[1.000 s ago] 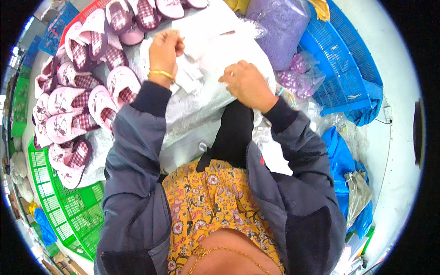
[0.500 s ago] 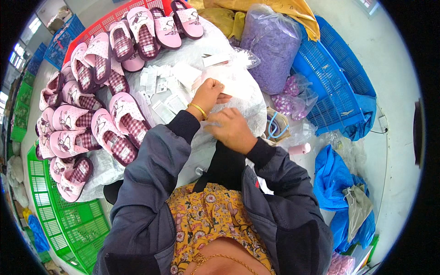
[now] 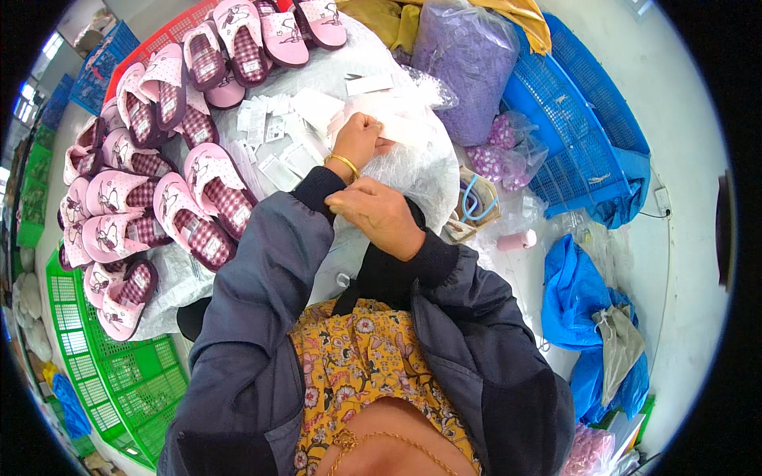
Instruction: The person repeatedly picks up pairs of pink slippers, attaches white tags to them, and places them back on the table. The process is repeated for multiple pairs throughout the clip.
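My left hand (image 3: 359, 143), with a gold bangle at the wrist, is closed over the table beside pale pink-white sheets (image 3: 409, 131). Whatever its curled fingers may hold is hidden. Across the left forearm reaches my right hand (image 3: 382, 216), its fingers pressed together on the dark sleeve (image 3: 316, 189) just below the cuff. White cards and paper tags (image 3: 279, 163) lie loose to the left of my left hand. Pink slippers (image 3: 210, 198) with checked insoles stand in groups along the table's left and far edges.
The round table (image 3: 361, 51) is covered in clear plastic. Beyond it on the right are a purple-filled bag (image 3: 464, 71) and blue crates (image 3: 567, 119). A small open box (image 3: 480, 210) with a blue loop sits at the right edge. Green crates (image 3: 123, 369) stand at lower left.
My right hand has moved left and slightly down, from beside the left wrist onto the left sleeve. My left hand stays by the pale sheets. The whole view has shifted slightly.
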A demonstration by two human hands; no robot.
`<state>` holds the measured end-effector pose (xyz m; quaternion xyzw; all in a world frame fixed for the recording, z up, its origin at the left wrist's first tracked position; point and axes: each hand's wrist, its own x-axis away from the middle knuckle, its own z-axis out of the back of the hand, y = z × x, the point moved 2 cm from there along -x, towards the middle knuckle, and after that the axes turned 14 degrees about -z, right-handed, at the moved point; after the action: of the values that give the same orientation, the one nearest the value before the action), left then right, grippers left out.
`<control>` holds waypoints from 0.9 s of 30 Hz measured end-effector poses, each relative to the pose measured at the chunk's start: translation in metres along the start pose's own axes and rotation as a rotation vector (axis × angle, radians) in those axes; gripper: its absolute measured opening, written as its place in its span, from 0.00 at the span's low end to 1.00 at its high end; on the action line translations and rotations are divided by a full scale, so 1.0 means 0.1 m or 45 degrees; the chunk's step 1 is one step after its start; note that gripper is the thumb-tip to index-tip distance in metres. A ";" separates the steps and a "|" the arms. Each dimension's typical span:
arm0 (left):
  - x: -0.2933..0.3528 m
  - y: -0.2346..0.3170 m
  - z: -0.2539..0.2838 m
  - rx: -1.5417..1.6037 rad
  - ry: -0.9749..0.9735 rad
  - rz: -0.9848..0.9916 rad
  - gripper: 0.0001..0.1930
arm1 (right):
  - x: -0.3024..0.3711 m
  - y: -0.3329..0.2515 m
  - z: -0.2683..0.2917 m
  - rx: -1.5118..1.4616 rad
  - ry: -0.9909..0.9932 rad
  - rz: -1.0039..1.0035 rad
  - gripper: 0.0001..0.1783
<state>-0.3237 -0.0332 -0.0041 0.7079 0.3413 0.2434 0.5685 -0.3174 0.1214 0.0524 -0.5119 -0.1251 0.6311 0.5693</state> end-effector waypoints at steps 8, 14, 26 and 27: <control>0.09 0.08 -0.01 0.046 0.010 -0.018 0.07 | 0.13 -0.62 0.06 -0.108 -0.250 0.290 0.13; 0.55 0.64 0.03 -0.180 -0.187 -0.289 0.07 | 0.09 -0.02 0.60 -0.515 0.012 -0.864 0.11; 1.19 0.77 0.21 -0.576 -0.223 -0.359 0.07 | -0.05 0.08 0.32 -0.519 0.098 -0.910 0.19; 1.21 0.77 0.21 -0.566 -0.220 -0.363 0.07 | -0.05 0.10 0.30 -0.552 0.100 -0.907 0.19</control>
<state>-0.2143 0.0359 0.0606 0.5288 0.3260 0.1685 0.7653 -0.3481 0.1271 0.0606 -0.5682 -0.4024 0.3340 0.6353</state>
